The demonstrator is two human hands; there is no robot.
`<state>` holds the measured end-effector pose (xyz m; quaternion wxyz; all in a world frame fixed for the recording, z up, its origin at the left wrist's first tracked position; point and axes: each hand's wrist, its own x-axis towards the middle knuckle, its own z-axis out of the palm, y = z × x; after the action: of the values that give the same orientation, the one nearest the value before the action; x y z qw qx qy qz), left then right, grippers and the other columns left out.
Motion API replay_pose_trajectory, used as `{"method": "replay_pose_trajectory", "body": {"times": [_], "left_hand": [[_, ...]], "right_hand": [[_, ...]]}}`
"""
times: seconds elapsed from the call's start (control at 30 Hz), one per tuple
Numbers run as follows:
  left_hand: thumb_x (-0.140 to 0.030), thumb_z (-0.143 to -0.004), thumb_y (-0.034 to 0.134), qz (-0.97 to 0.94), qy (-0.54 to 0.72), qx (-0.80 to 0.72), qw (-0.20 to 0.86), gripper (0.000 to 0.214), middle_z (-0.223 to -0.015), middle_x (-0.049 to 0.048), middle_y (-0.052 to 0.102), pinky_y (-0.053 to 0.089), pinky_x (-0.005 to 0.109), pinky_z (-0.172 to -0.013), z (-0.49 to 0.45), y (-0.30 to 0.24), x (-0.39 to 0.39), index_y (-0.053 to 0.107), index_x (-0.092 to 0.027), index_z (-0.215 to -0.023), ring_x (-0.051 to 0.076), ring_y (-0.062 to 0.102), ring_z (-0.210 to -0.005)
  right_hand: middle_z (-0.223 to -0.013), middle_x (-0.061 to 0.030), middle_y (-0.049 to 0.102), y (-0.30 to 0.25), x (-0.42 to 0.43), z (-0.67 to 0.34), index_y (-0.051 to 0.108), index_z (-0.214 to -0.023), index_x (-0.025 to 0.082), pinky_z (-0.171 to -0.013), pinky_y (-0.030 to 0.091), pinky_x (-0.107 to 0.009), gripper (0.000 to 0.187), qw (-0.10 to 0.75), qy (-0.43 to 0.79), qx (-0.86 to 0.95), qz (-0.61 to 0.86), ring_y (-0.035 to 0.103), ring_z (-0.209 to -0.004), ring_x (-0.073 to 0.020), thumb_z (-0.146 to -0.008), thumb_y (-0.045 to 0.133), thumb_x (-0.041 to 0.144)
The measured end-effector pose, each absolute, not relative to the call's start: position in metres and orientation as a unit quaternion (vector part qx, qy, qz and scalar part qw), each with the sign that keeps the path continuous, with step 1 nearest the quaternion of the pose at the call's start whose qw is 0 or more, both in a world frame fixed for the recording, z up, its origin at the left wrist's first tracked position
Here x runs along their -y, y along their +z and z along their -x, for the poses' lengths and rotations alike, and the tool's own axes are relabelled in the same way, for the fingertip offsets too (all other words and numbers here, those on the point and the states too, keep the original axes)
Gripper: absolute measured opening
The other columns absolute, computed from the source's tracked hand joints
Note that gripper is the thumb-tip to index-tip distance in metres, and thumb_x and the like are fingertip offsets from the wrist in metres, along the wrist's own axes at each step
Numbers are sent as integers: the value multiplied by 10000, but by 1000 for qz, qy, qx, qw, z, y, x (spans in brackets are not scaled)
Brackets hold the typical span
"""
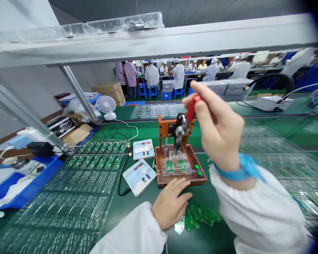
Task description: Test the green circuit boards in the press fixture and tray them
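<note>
My right hand (pixel 217 127) is closed round the red handle (pixel 192 107) of a toggle-clamp lever on a brown test fixture (pixel 178 160). The lever stands raised over a clear plate that holds two small green circuit boards (pixel 176 165). Two green buttons (pixel 198 170) sit at the fixture's right side. My left hand (pixel 171 204) rests on the green mat at the fixture's front edge, fingers curled over a fan of several green circuit boards (pixel 198 217). A blue wrist strap (pixel 241 171) circles my right wrist.
Two small meter boxes (pixel 140 165) with red displays lie left of the fixture. Clear trays of boards (pixel 95 160) cover the left; more clear trays (pixel 286 165) lie right. A blue bin (pixel 23 187), a white fan (pixel 106 106), and several coated workers (pixel 178 76) fill the background.
</note>
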<state>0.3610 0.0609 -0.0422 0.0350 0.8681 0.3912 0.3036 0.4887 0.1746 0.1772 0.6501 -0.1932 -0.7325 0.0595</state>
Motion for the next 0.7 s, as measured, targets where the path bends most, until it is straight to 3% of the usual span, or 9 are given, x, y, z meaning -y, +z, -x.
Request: {"method": "replay_pose_trajectory", "body": {"times": [0.13, 0.3, 0.47, 0.7], "left_hand": [[-148, -982, 510, -868, 299, -393, 43, 291, -1508, 119, 546, 452, 545, -1187, -361, -42, -60, 635, -172, -1244, 296, 478, -1443], [-154, -971, 536, -866, 298, -398, 50, 297, -1510, 112, 539, 435, 545, -1195, -362, -43, -59, 636, -183, -1249, 295, 462, -1449], [-158, -966, 546, -862, 301, -404, 54, 300, -1511, 103, 536, 416, 527, -1211, -363, -44, -59, 638, -193, -1249, 281, 456, -1451], [-158, -957, 566, -853, 324, -404, 74, 286, -1483, 99, 557, 398, 489, -1219, -365, -43, -60, 637, -199, -1231, 263, 473, -1431]], "right_hand": [[-1227, -61, 753, 144, -143, -498, 602, -1441, 246, -1012, 599, -363, 433, 630, -10, 754, 184, 724, -1110, -195, -1031, 548, 117], [-1321, -52, 722, 112, -144, -502, 620, -1426, 242, -1130, 554, -383, 537, 635, 21, 757, 154, 666, -1275, -211, -958, 587, -21], [-1411, -29, 674, 82, -153, -506, 606, -1438, 267, -1130, 573, -453, 618, 628, 56, 767, 117, 617, -1351, -261, -915, 610, -64], [-1448, 13, 646, 69, -153, -500, 604, -1437, 259, -1176, 533, -408, 672, 650, 88, 749, 98, 592, -1377, -236, -876, 597, -110]]}}
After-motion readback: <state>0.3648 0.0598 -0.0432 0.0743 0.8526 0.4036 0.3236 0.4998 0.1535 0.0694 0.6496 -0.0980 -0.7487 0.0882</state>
